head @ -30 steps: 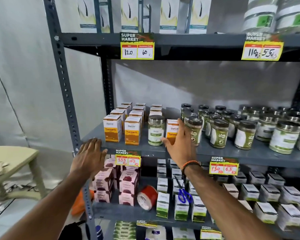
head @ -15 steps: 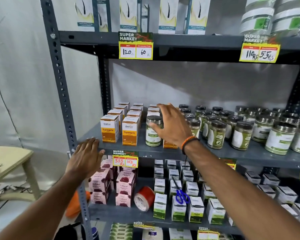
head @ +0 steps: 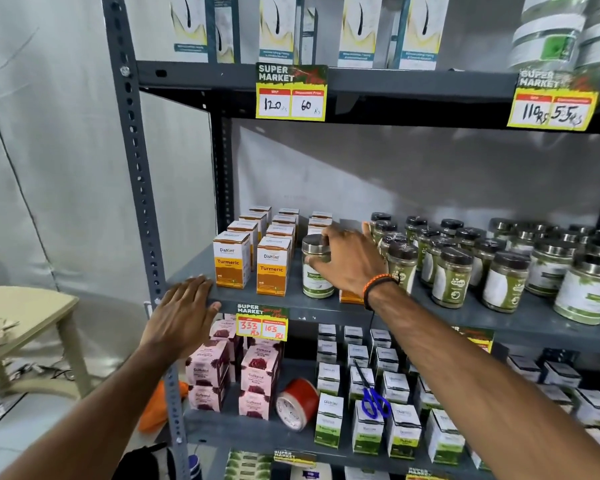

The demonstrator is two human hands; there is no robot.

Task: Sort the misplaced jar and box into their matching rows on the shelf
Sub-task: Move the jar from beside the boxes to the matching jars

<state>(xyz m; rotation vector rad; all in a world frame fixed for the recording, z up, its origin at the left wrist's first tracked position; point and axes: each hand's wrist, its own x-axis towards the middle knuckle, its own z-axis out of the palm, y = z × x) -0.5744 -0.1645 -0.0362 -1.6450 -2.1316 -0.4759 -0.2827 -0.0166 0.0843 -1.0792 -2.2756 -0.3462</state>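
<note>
The right hand (head: 347, 261) has its grip closing around the steel lid of the green-labelled glass jar (head: 317, 268) misplaced among orange turmeric boxes (head: 272, 266) on the grey metal shelf (head: 291, 301); likely heavy, slick and breakable, so the body seems safer, while the left hand (head: 184, 315) rests flat, released.

Upper centre, a yellow price tag (head: 291, 92) on the shelf edge reads "SUPER MARKET", "120", "60"; upper right, another tag (head: 553, 102) reads "110", "55"; mid-left, two orange boxes (head: 231, 259) read "Dishant", "Turmeric"; below them a third tag (head: 262, 322) reads "333", "165"; pink boxes (head: 260, 377) read "Gulkand".
</note>
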